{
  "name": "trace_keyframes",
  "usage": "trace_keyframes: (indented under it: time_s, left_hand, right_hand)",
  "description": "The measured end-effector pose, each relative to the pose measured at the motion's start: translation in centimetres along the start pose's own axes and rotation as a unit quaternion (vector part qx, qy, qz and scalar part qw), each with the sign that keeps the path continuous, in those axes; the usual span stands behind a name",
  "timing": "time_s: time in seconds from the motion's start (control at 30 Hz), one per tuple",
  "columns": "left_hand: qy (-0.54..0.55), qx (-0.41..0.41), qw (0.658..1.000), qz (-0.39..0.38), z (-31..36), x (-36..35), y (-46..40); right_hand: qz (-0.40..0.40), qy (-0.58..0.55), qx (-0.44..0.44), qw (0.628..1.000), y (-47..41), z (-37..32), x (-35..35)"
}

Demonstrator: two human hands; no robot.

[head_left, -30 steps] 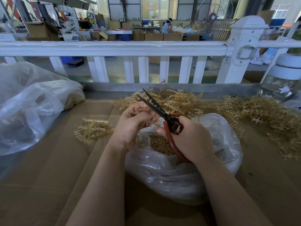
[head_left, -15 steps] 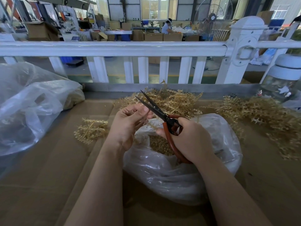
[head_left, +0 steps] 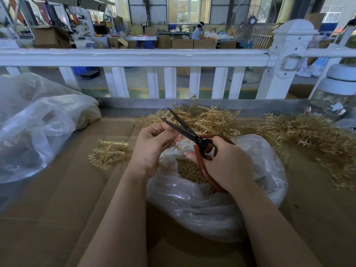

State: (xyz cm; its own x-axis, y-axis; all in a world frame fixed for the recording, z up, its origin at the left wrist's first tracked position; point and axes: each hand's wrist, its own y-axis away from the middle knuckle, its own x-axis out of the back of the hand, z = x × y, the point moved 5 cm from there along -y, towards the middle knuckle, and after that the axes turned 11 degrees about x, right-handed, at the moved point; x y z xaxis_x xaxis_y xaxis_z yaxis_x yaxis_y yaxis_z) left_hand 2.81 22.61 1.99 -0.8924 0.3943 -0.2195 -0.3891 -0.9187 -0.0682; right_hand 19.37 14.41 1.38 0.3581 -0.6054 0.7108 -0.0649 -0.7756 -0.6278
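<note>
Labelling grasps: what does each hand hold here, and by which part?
Right hand grips the black-bladed scissors by their red loop handles, blades open. Left hand pinches a thin gold plastic sprig near the blades; exact spot hidden.

A white railing backs the cardboard-covered table, crumpled plastic bag left, lidded jar right.

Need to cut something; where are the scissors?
Head view, centre: the right hand grips the scissors over the plastic bag, blades beside the left hand.

bag centre on table | scissors above | sprue piles behind | railing beyond
</note>
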Motion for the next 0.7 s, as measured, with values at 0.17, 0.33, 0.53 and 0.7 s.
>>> trace_keyframes:
  time_s: [0.17, 0.33, 0.53, 0.7]
  left_hand:
    - [-0.051, -0.015, 0.998, -0.016, 0.13, -0.65, 0.16]
    - [-0.048, -0.011, 0.999, -0.013, -0.03, -0.61, 0.06]
    - [-0.044, -0.018, 0.998, -0.036, 0.10, -0.85, 0.11]
    - [-0.024, -0.020, 0.999, -0.031, 0.14, -0.78, 0.20]
  right_hand:
    - [-0.006, 0.020, 0.010, 1.000, -0.08, -0.03, 0.05]
    - [-0.016, 0.021, 0.008, 1.000, -0.13, 0.04, -0.02]
    - [-0.004, 0.010, 0.007, 1.000, -0.04, -0.03, 0.06]
    - [0.000, 0.019, 0.005, 1.000, -0.01, 0.04, 0.06]
